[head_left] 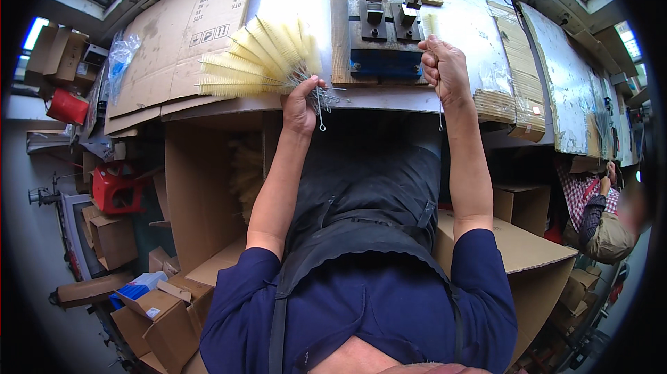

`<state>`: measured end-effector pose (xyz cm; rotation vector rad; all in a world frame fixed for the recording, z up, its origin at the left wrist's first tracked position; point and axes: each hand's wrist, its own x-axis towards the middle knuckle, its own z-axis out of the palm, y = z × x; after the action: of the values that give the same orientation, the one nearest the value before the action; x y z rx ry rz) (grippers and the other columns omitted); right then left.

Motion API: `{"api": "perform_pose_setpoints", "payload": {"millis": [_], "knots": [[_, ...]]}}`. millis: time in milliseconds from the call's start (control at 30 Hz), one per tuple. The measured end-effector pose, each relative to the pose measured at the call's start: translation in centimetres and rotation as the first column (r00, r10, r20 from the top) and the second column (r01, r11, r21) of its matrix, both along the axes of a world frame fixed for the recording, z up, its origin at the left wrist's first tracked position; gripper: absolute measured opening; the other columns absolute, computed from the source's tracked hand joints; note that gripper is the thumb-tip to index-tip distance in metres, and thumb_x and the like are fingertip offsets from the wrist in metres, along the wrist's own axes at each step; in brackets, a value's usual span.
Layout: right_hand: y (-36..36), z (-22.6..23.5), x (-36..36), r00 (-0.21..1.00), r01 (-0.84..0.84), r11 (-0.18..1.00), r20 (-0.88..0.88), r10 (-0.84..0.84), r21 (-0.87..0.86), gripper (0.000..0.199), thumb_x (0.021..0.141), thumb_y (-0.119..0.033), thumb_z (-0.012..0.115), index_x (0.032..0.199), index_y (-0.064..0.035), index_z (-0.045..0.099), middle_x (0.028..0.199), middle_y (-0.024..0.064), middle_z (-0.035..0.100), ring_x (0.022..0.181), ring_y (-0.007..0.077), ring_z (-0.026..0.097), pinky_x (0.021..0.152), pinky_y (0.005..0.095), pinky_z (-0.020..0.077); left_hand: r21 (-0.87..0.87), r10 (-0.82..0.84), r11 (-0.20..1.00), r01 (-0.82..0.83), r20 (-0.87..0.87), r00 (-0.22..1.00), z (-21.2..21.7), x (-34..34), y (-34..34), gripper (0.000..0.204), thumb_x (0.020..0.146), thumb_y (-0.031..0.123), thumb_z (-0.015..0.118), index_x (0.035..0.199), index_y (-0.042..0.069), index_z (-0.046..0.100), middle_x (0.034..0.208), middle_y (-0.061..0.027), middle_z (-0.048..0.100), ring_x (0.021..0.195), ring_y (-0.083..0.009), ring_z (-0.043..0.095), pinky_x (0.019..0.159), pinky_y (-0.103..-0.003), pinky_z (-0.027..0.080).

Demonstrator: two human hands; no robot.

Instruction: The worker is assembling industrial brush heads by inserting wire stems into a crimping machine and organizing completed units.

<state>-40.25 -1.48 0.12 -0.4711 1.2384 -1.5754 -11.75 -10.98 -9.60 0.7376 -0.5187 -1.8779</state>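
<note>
A fanned bundle of pale yellow bristle brushes (267,54) with twisted wire stems lies over the bench's front edge. My left hand (300,111) is closed on their wire stems, whose looped ends stick out beside the thumb. My right hand (447,68) is closed around the stem of a single bristle brush (432,25). Its yellow bristles show above the fist, and its wire end hangs below. Between my hands stands a metal fixture (385,61) with black clamp blocks and a blue base, mounted on a wooden board (340,33). The right fist is at the fixture's right side.
Flattened cardboard (174,40) covers the bench's left part; more cardboard (511,61) lies at right. Open cartons (208,179) stand below the bench on both sides. A red stool (118,186) is at far left. Another person (604,214) works at far right.
</note>
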Motion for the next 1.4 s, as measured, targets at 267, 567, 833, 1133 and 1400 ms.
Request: {"api": "perform_pose_setpoints", "payload": {"millis": [267,567,833,1133,1400], "knots": [[-1.2,-4.9,-7.5,-0.062,0.475,0.828,-0.95,-0.306,-0.298,0.049,0.097,-0.036,0.061,0.125,0.0042,0.055,0.089,0.0109,0.069,0.077,0.0211,0.067,0.068,0.0301,0.0554,-0.02,-0.047,0.999,0.046,-0.039,0.998,1.5,-1.1,1.0,0.026,0.081,-0.004,0.07,0.105,0.002,0.061,0.087,-0.0074,0.066,0.078,-0.0198,0.067,0.076,-0.033,0.058],[-2.1,-1.9,13.0,0.799,-0.154,0.987,-0.581,0.156,0.054,0.03,0.096,-0.025,0.065,0.11,0.0021,0.064,0.094,0.0076,0.07,0.078,0.0118,0.065,0.058,0.0239,0.0517,-0.131,-0.158,0.979,0.154,-0.016,0.987,3.2,-0.1,4.7,0.033,0.083,-0.003,0.068,0.115,0.002,0.06,0.098,-0.0075,0.067,0.085,-0.0179,0.066,0.078,-0.031,0.055],[-2.3,-2.9,13.9,0.984,0.004,0.988,-0.176,-0.031,-0.153,0.024,0.101,-0.025,0.056,0.094,-0.0022,0.06,0.07,0.0043,0.061,0.055,0.0128,0.058,0.051,0.0275,0.0496,-0.169,0.022,0.985,-0.015,0.042,0.999,5.2,-1.0,8.1,0.03,0.084,-0.005,0.067,0.112,0.003,0.058,0.099,-0.0051,0.063,0.081,-0.0158,0.065,0.074,-0.03,0.056],[-3.0,0.7,8.5,1.0,-0.006,0.997,0.017,0.007,-0.075,0.031,0.105,-0.026,0.048,0.1,0.0015,0.06,0.059,-0.0035,0.049,0.04,0.0014,0.038,0.036,0.0178,0.0346,-0.145,0.138,0.982,-0.124,0.091,0.986,3.4,0.2,5.2,0.027,0.084,-0.006,0.067,0.106,0.004,0.057,0.092,-0.0046,0.061,0.077,-0.0169,0.064,0.071,-0.032,0.058],[-4.8,1.5,7.3,0.995,-0.029,0.998,0.098,0.034,-0.05,0.04,0.105,-0.033,0.046,0.104,0.0036,0.061,0.069,0.0056,0.061,0.046,0.0084,0.05,0.042,0.0241,0.0447,-0.193,0.145,0.975,-0.115,0.148,0.978,3.2,-1.9,3.3,0.03,0.082,-0.008,0.067,0.11,0.001,0.057,0.091,-0.0068,0.062,0.075,-0.0177,0.065,0.068,-0.032,0.058]]}}
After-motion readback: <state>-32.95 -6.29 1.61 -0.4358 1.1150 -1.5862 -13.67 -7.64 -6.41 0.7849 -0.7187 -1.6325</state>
